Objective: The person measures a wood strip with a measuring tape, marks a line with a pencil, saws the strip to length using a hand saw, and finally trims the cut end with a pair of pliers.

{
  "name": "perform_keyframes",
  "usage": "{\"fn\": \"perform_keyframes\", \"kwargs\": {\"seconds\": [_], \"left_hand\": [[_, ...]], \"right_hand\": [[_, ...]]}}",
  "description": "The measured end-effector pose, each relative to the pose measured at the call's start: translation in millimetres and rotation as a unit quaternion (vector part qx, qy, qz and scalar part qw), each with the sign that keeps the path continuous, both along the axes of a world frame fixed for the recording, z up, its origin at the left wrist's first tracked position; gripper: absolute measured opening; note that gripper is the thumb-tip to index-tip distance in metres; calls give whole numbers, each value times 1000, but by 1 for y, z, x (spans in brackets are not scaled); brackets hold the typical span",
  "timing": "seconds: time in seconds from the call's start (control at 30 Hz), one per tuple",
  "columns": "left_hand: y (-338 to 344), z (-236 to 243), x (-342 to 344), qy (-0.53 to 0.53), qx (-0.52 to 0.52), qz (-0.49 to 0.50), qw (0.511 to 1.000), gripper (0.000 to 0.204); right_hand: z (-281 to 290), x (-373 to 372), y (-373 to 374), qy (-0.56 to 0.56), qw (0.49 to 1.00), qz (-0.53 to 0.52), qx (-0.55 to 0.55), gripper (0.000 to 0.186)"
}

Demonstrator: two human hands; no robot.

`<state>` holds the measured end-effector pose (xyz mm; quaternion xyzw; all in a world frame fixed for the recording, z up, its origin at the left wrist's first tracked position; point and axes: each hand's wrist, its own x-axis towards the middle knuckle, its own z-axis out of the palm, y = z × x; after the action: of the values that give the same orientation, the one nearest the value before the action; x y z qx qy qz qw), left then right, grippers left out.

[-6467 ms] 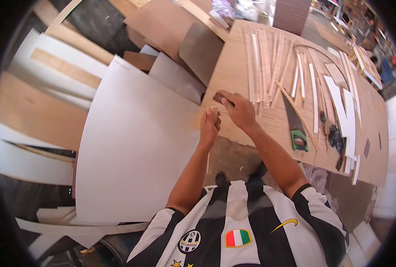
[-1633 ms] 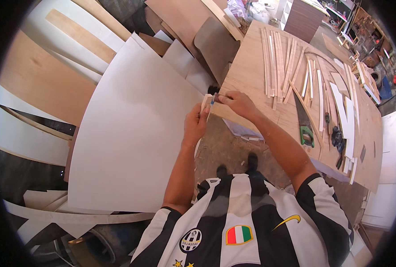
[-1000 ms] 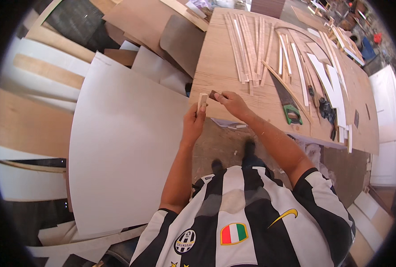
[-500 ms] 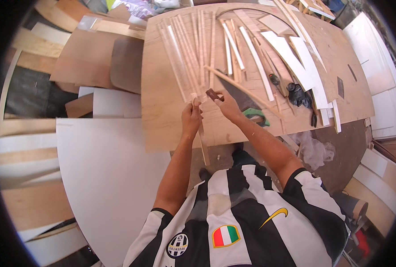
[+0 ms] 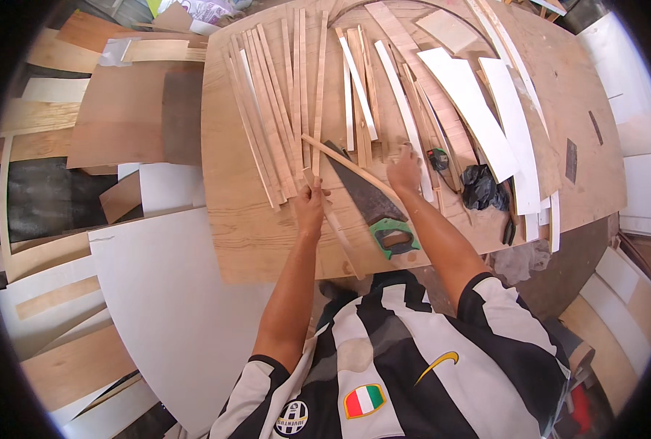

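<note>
Half a second ago both hands met over a small piece above the near edge of the surface; now they have parted, and the right hand (image 5: 404,168) has reached out to the strips lying farther back. Its fingers press down flat on a pale strip (image 5: 412,139) among the spread of thin wooden strips (image 5: 281,102); whether they pinch anything cannot be told. The left hand (image 5: 311,208) has its fingers closed around a narrow wooden strip (image 5: 333,223), which runs slantwise from just above the hand down past the near edge of the plywood surface (image 5: 238,219). Just beside that hand, to its right, lies a hand saw (image 5: 366,197) with a dark blade and a green handle (image 5: 393,238), flat on the surface, with another thin strip lying across its blade. Wide white curved pieces (image 5: 472,110) lie farther right, and a crumpled black bag (image 5: 480,186) sits near their lower ends. Off the surface to the left, a large white board (image 5: 172,307) lies on the floor among brown and white offcut panels (image 5: 121,117). A black-and-white striped shirt (image 5: 406,366) fills the lower middle of the view.
</note>
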<state>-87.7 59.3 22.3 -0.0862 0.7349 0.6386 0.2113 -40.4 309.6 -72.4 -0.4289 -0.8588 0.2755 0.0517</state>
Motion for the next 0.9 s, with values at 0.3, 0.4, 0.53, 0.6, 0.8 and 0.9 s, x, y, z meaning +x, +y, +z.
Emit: {"fn": "perform_keyframes", "kwargs": {"seconds": [0.3, 0.4, 0.53, 0.6, 0.8, 0.9], "left_hand": [[9, 6, -6, -41, -47, 23, 998, 47], [9, 4, -8, -37, -31, 31, 998, 46], [15, -4, -9, -40, -12, 40, 998, 44], [20, -7, -9, -39, -4, 38, 999, 43], [36, -11, -6, -45, 12, 9, 999, 41], [29, -10, -5, -49, 8, 16, 999, 41]], "right_hand": [[-16, -45, -1, -62, 996, 15, -66, 51], [-20, -49, 9, -89, 992, 42, -80, 47], [-19, -45, 19, -27, 988, 20, -151, 43], [-21, -37, 24, -8, 990, 25, -140, 43], [-34, -31, 40, 101, 984, 34, -140, 41], [-18, -38, 23, 130, 978, 56, -154, 41]]}}
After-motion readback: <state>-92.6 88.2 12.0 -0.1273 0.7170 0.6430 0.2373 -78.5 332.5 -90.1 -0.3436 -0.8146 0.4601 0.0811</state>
